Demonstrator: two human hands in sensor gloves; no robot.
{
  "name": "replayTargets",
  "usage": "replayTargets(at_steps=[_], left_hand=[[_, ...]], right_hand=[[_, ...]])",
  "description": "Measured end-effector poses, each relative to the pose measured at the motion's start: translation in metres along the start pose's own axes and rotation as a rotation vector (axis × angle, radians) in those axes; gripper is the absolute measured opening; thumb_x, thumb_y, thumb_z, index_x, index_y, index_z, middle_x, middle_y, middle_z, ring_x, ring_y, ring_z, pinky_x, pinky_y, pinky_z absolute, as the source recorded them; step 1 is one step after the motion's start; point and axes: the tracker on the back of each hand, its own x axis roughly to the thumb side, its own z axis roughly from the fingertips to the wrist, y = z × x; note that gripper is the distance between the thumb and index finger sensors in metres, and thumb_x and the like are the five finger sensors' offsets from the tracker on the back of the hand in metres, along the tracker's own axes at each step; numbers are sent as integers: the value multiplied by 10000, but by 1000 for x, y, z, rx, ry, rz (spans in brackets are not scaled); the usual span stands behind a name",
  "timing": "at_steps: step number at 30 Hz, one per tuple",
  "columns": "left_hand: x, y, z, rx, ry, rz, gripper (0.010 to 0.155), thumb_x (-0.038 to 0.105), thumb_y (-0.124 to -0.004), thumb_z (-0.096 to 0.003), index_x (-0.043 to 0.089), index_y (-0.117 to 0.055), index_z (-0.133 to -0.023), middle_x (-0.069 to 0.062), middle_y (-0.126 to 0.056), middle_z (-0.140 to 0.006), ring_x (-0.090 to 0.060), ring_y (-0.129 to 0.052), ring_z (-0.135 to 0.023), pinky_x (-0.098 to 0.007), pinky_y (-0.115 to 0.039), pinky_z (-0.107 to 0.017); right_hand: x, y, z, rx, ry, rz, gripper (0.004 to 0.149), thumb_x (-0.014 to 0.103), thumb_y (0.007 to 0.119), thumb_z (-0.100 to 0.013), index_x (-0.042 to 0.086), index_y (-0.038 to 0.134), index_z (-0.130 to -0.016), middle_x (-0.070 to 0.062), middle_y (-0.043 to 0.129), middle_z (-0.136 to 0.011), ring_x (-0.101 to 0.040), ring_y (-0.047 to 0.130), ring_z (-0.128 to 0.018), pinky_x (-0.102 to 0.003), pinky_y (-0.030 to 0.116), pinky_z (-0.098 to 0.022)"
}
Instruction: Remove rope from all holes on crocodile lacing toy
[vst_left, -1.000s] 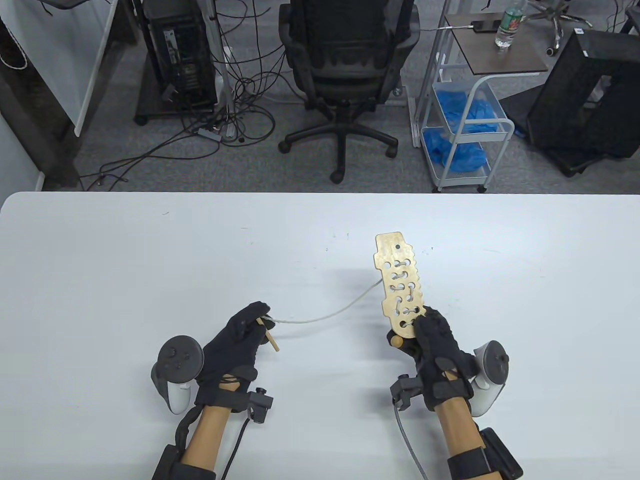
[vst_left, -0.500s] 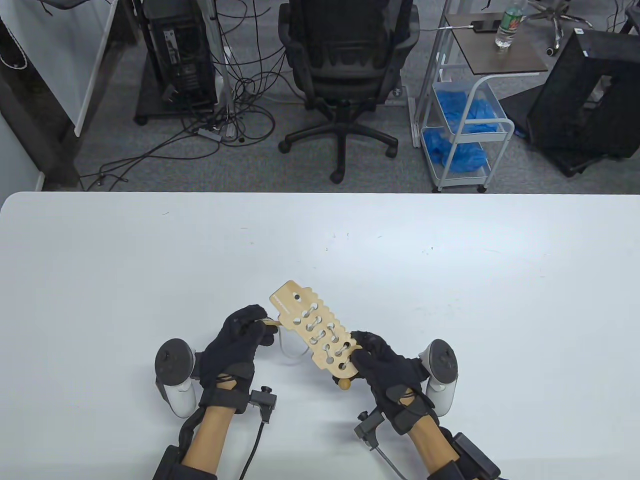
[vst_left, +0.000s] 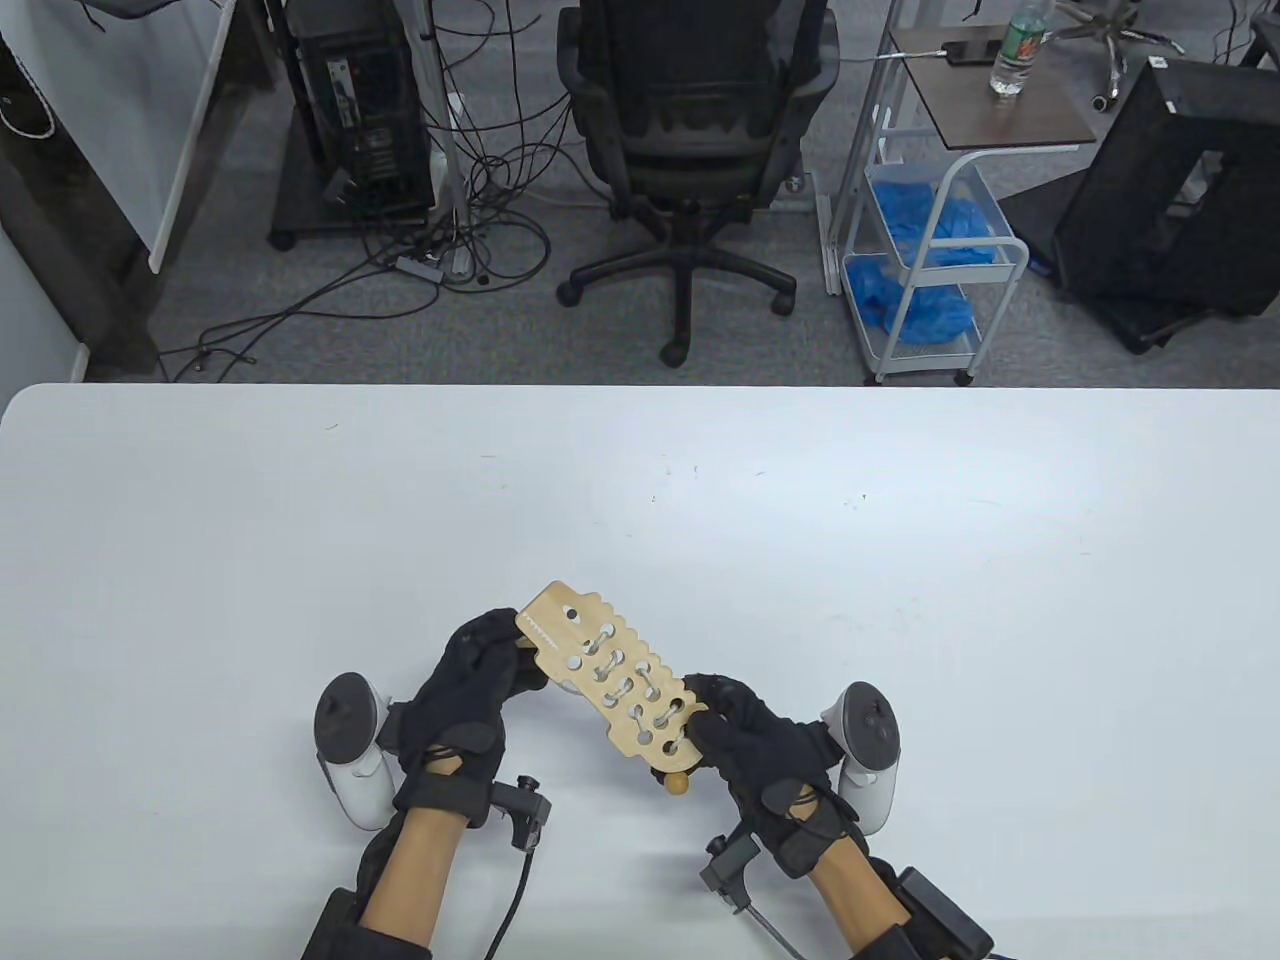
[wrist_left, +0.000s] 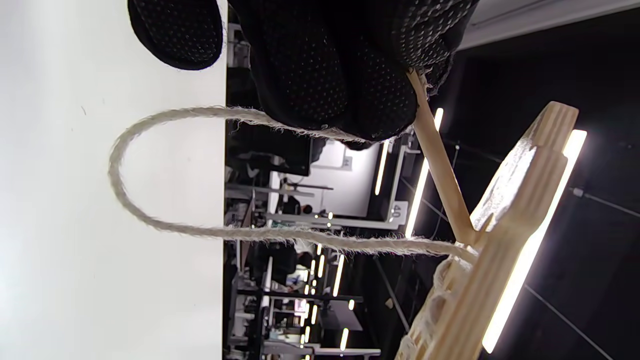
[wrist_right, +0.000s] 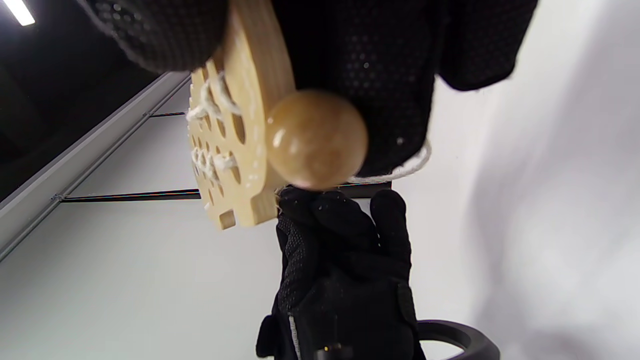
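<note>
A line of print runs along the head end of the crocodile lacing toy (vst_left: 610, 690), too small to read. The toy is held tilted over the near worktop (vst_left: 200, 560). The right hand (vst_left: 765, 745) grips its tail end by a wooden ball (wrist_right: 316, 137). The left hand (vst_left: 475, 690) pinches the rope's (wrist_left: 165, 220) wooden needle (wrist_left: 440, 160) at the head. An office chair (vst_left: 690, 130) and a wire cart (vst_left: 930, 250) stand beyond.

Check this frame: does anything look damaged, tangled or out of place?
Nothing stands out. The flat wooden crocodile lacing board is held tilted above the white table between both hands; its pale rope hangs in a loose, slightly fuzzy loop.
</note>
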Motion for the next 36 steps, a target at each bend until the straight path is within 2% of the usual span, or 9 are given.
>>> replayTargets(at_steps=[7,12,15,20,24,25,28,32,36], left_hand=[[-2,-5,-2,-77,3,73,429,331,-714,-520,382,-746,-944,86,-963,-798,-116,-937,-667,-570,-696,-690],[-2,-9,-3,-108,4,27,419,353,-752,-522,422,-782,-934,86,-962,-823,-125,-937,-696,-579,-689,-695],[1,-14,-2,-144,-3,10,409,384,-772,-515,445,-812,-917,62,-912,-892,-143,-897,-754,-594,-664,-706],[4,-24,-1,-205,-22,46,409,385,-792,-512,441,-833,-915,59,-879,-935,-151,-870,-798,-605,-643,-720],[1,-31,-2,-304,-28,201,507,277,-715,-554,380,-700,-1051,14,-742,-1105,-202,-770,-951,-634,-591,-745],[0,-33,-2,-333,-30,240,529,368,-665,-559,378,-641,-1088,-4,-712,-1138,-221,-744,-981,-642,-579,-749],[-2,-38,-2,-413,-37,307,637,499,-622,-573,403,-431,-1173,-18,-604,-1218,-267,-647,-1063,-660,-538,-765],[-1,-41,-1,-430,-38,305,703,535,-631,-568,385,-337,-1189,40,-701,-1161,-260,-660,-1063,-661,-541,-766],[-1,-39,0,-392,10,263,756,578,-628,-565,342,-283,-1194,25,-688,-1164,-272,-638,-1070,-661,-532,-764]], right_hand=[[-1,3,-1,40,-6,-12,478,326,783,-422,145,708,-858,-133,947,-661,-345,1010,-475,-626,730,-510],[-1,5,-2,72,-8,-15,479,322,786,-421,136,711,-856,-139,949,-656,-348,1011,-469,-629,731,-505],[-3,6,-2,81,1,20,480,323,785,-421,133,711,-856,-138,949,-655,-347,1012,-468,-627,732,-505],[-4,3,-1,36,8,42,476,319,788,-419,138,713,-853,-138,949,-657,-350,1009,-472,-628,727,-511],[-1,-5,0,-39,5,44,472,315,789,-418,146,712,-852,-132,949,-663,-353,1005,-483,-628,720,-520],[0,-7,0,-56,2,51,472,314,790,-418,148,712,-852,-131,948,-665,-355,1003,-488,-629,718,-524],[3,-12,1,-89,-15,107,469,306,794,-417,153,711,-852,-136,944,-676,-367,995,-507,-639,706,-531],[14,-9,2,-107,-103,366,466,310,797,-403,173,719,-841,-124,949,-685,-365,999,-525,-638,711,-533],[29,-6,6,-166,-231,555,463,305,804,-396,170,731,-833,-125,956,-674,-364,1004,-515,-636,718,-532]])
